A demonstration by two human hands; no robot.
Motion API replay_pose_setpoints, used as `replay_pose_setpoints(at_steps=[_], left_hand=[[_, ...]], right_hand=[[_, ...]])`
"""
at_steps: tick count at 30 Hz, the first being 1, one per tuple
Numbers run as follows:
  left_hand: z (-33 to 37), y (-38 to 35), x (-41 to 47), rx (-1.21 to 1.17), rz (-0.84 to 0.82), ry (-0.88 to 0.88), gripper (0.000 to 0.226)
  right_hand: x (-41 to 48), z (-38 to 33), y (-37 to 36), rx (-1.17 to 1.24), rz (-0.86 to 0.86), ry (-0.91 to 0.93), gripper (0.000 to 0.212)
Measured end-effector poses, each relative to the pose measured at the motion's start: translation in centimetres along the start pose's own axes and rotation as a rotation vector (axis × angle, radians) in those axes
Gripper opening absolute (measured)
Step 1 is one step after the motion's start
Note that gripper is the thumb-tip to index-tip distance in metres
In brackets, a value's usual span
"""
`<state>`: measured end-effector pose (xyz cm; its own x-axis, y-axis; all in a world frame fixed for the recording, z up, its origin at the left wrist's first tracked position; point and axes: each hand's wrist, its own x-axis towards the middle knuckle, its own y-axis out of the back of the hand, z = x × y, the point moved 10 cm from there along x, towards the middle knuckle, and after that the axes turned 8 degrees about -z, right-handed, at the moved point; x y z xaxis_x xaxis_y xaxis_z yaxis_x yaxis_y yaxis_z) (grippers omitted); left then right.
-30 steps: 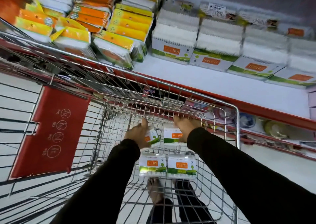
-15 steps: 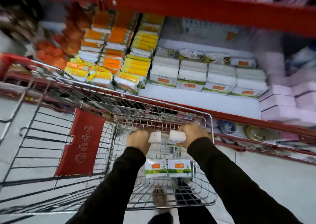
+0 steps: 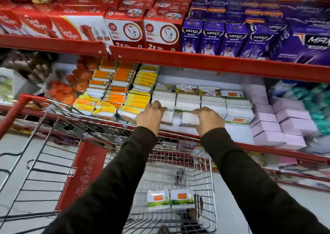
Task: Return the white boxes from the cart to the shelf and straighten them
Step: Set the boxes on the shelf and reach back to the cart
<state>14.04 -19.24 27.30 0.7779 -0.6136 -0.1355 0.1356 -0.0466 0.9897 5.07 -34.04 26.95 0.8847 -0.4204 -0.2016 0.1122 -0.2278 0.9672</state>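
My left hand (image 3: 150, 115) grips a white box (image 3: 167, 116) and my right hand (image 3: 209, 120) grips another white box (image 3: 190, 118). Both boxes are held side by side over the front of the white shelf (image 3: 235, 131), just in front of the stacked white boxes (image 3: 212, 103). Two more white boxes with orange and green labels (image 3: 170, 199) lie flat on the floor of the wire cart (image 3: 211, 180) below my arms.
Orange and yellow packs (image 3: 123, 92) stand left of the white stacks, pink boxes (image 3: 282, 124) to their right. A red shelf edge (image 3: 214, 64) with red and purple cartons overhangs above. The cart's red handle (image 3: 12, 114) is at the left.
Both hands have lifted a white box each out of the cart and carried them up and forward to the shelf front. The view has tilted up, showing the upper shelf.
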Motion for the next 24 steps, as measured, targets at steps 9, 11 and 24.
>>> replay_pose_setpoints(at_steps=[9, 11, 24], left_hand=[[0.5, -5.2, 4.0, 0.127, -0.166, -0.003, 0.057], [0.1, -5.8, 4.4, 0.097, -0.165, -0.023, 0.059], [1.7, -11.8, -5.2, 0.024, 0.099, -0.168, 0.046]], right_hand=[[4.8, -1.7, -5.3, -0.11, -0.213, 0.104, 0.039], [5.5, -1.9, -5.7, -0.099, -0.209, 0.117, 0.044], [-3.3, -1.6, -12.5, 0.223, -0.234, 0.208, 0.025]])
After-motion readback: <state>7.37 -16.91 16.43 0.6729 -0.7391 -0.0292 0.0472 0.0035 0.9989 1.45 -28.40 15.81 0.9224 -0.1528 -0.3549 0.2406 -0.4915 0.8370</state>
